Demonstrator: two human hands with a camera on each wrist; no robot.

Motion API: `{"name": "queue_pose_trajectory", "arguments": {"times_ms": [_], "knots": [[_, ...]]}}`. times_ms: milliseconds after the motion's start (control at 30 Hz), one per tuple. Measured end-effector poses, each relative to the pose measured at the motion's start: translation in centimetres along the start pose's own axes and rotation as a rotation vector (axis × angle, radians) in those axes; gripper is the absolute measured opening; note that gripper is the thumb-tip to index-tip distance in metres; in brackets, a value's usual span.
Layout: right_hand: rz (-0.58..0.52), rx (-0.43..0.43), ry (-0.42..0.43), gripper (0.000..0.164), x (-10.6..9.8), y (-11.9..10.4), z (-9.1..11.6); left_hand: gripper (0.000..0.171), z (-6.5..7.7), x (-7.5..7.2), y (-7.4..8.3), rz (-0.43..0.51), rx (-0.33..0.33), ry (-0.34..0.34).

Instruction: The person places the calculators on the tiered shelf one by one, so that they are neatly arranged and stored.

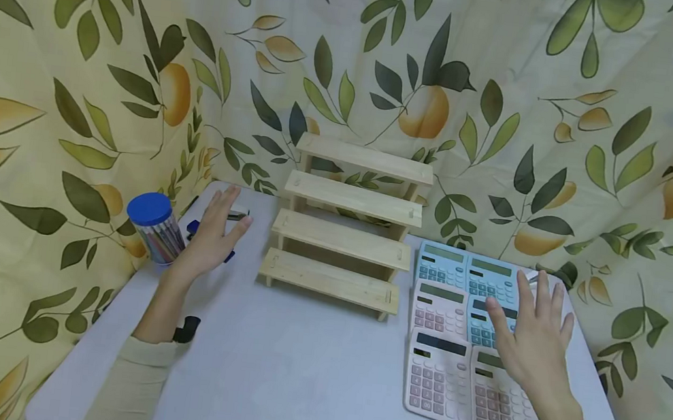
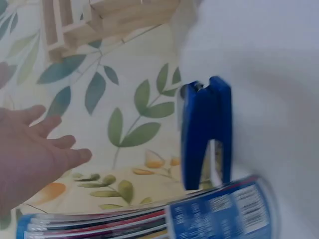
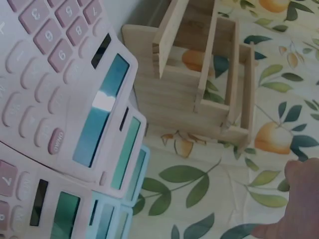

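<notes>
Your left hand (image 1: 210,238) and right hand (image 1: 534,344) are empty, fingers extended. The right, nearer, is above the pink and blue rectangular calculators (image 1: 453,373), long axes running near to far.

Right fingers (image 1: 543,298) over pastel calculators (image 1: 437,378)

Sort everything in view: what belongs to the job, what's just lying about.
Likely for the job:
calculators, by the right hand
stapler and pen tub, by the left hand
perhaps the wooden shelf

Likely just there:
leafy curtain
black wrist straps
</notes>
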State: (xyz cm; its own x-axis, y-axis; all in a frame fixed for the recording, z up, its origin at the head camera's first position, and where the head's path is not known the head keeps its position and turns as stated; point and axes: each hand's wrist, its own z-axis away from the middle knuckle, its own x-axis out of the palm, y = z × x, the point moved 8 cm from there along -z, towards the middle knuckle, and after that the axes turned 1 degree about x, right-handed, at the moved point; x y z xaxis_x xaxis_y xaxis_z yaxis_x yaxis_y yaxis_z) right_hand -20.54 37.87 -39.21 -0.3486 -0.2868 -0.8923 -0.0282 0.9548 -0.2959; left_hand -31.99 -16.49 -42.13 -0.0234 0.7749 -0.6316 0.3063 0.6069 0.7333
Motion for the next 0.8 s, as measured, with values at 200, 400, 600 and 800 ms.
{"name": "queue_pose_trajectory", "arguments": {"times_ms": [200,400,600,800], "knots": [[0.01,0.037,-0.001,0.084,-0.3,0.7,1.1,0.071,0.0,0.0,-0.6,0.177,0.014,0.031],[0.003,0.062,-0.012,0.082,-0.3,1.6,2.6,0.073,0.1,0.5,-1.5,0.276,-0.021,0.004],[0.017,0.127,-0.018,0.084,-0.3,3.1,4.8,0.073,0.6,1.6,-2.1,0.467,-0.08,-0.04],[0.067,0.205,-0.058,0.089,-0.5,4.4,6.4,0.071,0.8,3.1,-2.8,0.573,-0.13,-0.046]]}}
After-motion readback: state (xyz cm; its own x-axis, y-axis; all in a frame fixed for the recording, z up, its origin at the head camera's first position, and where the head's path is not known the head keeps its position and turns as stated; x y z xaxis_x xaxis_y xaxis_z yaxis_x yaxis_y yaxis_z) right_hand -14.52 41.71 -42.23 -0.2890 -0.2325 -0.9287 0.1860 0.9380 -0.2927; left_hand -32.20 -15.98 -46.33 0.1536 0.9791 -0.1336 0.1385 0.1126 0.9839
